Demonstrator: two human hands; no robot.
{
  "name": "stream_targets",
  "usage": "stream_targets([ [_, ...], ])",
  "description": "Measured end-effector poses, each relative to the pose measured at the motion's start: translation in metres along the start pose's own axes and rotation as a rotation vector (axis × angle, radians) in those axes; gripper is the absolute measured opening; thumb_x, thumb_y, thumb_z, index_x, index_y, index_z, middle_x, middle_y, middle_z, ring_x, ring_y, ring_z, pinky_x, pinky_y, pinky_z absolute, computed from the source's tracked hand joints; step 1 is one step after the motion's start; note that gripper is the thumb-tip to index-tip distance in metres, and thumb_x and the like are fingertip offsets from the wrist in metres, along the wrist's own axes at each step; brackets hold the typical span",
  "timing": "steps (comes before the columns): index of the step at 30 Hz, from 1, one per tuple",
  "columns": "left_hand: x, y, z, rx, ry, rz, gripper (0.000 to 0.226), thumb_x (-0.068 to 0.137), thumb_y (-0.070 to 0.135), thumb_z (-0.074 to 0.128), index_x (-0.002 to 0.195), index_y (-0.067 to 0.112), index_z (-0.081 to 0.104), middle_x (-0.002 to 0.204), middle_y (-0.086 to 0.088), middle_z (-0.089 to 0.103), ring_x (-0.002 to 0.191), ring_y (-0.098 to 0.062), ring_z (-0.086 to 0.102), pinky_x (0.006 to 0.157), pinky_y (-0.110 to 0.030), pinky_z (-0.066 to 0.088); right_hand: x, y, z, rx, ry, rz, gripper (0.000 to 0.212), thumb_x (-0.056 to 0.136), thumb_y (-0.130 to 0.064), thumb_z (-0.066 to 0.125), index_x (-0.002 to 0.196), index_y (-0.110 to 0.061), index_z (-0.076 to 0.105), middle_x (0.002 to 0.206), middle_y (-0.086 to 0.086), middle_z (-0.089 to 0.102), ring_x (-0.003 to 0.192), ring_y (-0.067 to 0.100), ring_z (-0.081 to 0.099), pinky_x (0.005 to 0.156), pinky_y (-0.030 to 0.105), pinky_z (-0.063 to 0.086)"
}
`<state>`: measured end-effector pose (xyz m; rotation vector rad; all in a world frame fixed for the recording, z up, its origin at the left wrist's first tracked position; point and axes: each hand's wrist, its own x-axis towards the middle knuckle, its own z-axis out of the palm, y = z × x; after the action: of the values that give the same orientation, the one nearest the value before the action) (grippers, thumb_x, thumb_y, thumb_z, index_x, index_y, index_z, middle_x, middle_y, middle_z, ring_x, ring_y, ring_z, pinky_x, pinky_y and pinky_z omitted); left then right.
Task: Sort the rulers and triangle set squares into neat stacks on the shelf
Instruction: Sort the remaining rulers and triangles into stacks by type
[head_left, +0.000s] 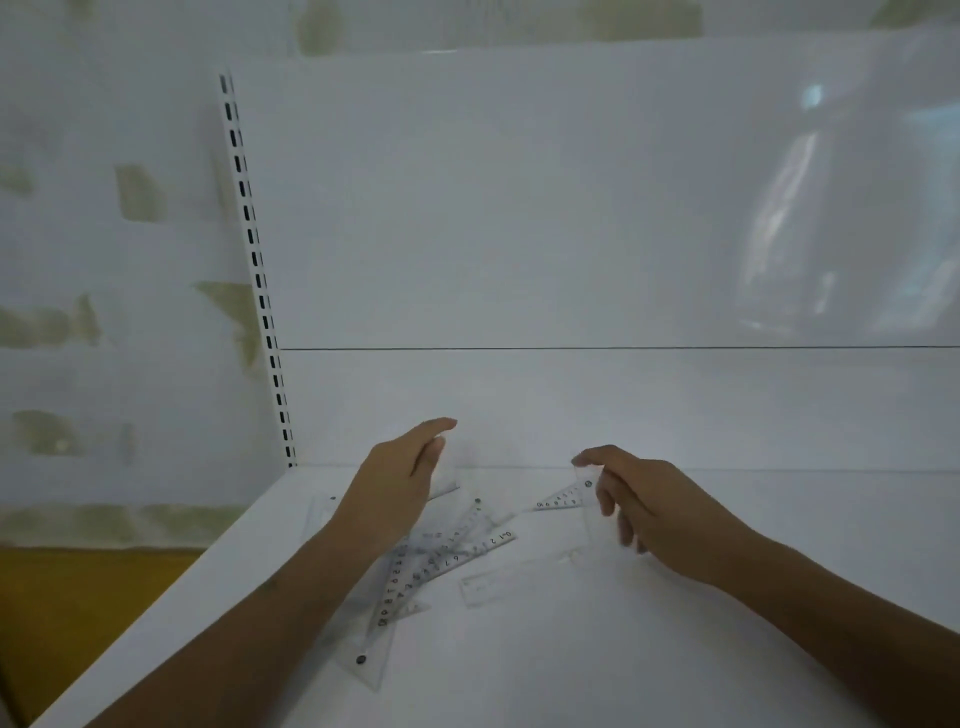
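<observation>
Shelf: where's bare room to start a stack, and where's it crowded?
Free: the shelf right of the right hand, out to the frame's right edge, and the front strip nearest the camera. A narrow strip along the back panel between the hands. Crowded: the ruler pile under the left hand, plus a faint clear ruler beside it.

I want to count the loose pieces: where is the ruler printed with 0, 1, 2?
In the head view, the ruler lies tilted mid-shelf in the fanned pile, between the left hand and right hand.
</observation>
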<state>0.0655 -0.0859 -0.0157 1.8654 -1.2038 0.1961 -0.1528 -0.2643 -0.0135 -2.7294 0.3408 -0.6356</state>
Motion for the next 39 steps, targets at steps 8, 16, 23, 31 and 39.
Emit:
stream_targets([
  [8, -0.008, 0.024, 0.007, 0.196, -0.449, 0.006, 0.089, 0.083, 0.063, 0.05, 0.15, 0.025, 0.004, 0.117, 0.013, 0.038, 0.078, 0.001, 0.044, 0.066, -0.014, 0.035, 0.001, -0.005, -0.008, 0.039, 0.006, -0.026, 0.035, 0.093, -0.05, 0.045, 0.126, -0.039, 0.047, 0.096, -0.019, 0.052, 0.066, 0.003, 0.049, 0.064, 0.014, 0.04],
  [16, -0.013, 0.062, -0.005, 0.179, -0.561, -0.008, 0.058, 0.074, 0.056, 0.068, 0.123, 0.034, 0.048, 0.086, 0.024, 0.047, 0.071, 0.005, 0.046, 0.065, -0.009, 0.037, -0.02, -0.019, -0.042, -0.081, -0.059, -0.038, 0.065, 0.085, -0.059, 0.055, 0.143, -0.04, 0.032, 0.113, -0.033, 0.043, 0.097, -0.006, 0.045, 0.081, 0.007, 0.035],
  [23, 0.0, 0.137, 0.055, 0.14, -0.552, 0.163, 0.102, 0.036, 0.099, 0.034, 0.119, 0.042, 0.052, 0.098, 0.029, 0.051, 0.081, 0.017, 0.046, 0.07, -0.013, 0.036, -0.118, 0.034, -0.12, -0.235, 0.042, 0.155, 0.06, 0.083, -0.068, 0.047, 0.137, -0.045, 0.034, 0.115, -0.036, 0.044, 0.097, -0.011, 0.046, 0.083, 0.011, 0.039],
  [31, -0.013, 0.282, 0.189, 0.005, -0.603, 0.302, 0.053, 0.09, 0.059, 0.024, 0.12, 0.027, 0.053, 0.089, 0.007, 0.05, 0.083, -0.003, 0.051, 0.073, -0.011, 0.037, -0.285, 0.121, -0.223, -0.307, 0.11, 0.416, 0.064, 0.082, -0.066, 0.048, 0.14, -0.046, 0.029, 0.122, -0.034, 0.034, 0.097, -0.029, 0.034, 0.073, -0.002, 0.032],
  [39, -0.015, 0.409, 0.299, -0.267, -0.535, 0.345, 0.01, 0.098, 0.021, 0.045, 0.096, 0.023, 0.054, 0.08, 0.004, 0.069, 0.049, -0.012, 0.059, 0.051, -0.017, 0.045, -0.409, 0.189, -0.323, -0.365, 0.23, 0.622, 0.073, 0.067, -0.08, 0.04, 0.133, -0.048, 0.04, 0.119, -0.029, 0.05, 0.09, -0.007, 0.053, 0.071, 0.012, 0.045],
])
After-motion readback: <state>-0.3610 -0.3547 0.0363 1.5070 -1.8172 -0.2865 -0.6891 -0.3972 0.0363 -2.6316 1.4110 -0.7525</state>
